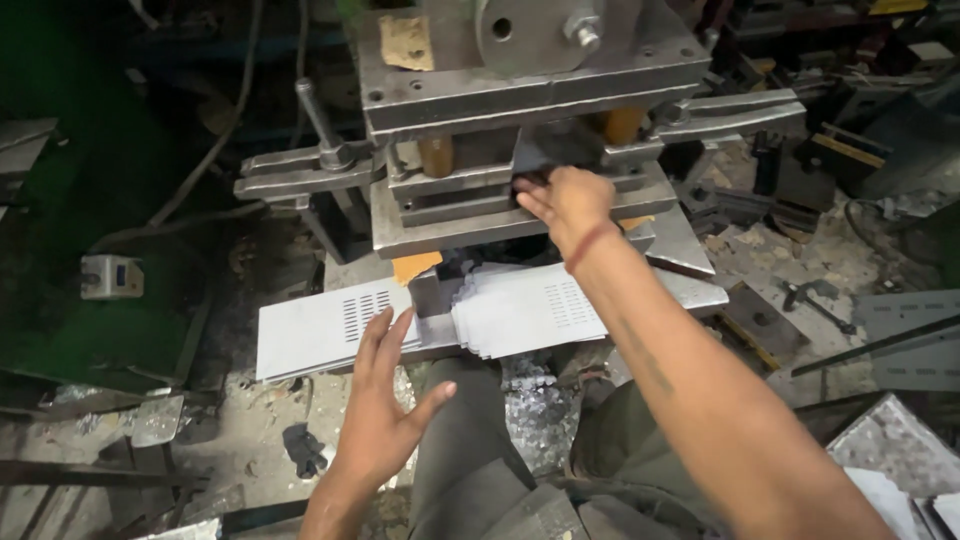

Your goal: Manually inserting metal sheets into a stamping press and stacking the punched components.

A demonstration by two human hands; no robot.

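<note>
Knees in grey-green trousers (pixel 470 470) sit lowest in view, bent toward the press; left hand (pixel 385 400) hovers above them, open, fingers spread, fingertips at the near edge of the left sheet stack (pixel 320 330); contact not certain.

Left sheet stack: thin flat grey metal rectangles, a block of short punched slots near the right end; lies flat in front of the press base, edges fairly square.

Right sheet stack (pixel 540 305): same grey sheets with same slot block, fanned out so the near corners stagger; lies under the right forearm, just beside the left stack, a small steel block (pixel 425 292) between them.

Right hand (pixel 565 200) reaches into the die gap of the press (pixel 520 110), fingers curled at a dark piece (pixel 540 160) in the gap; whether it is actually gripped I can't tell; red thread band on the wrist.

Press: heavy steel plates stacked, two orange-brown guide pillars (pixel 436 155), clamp bars out to both sides, lever handle (pixel 318 120) on the left.

No containers visible; loose silvery punch scrap (pixel 535 415) piles on the floor between the knees.
</note>
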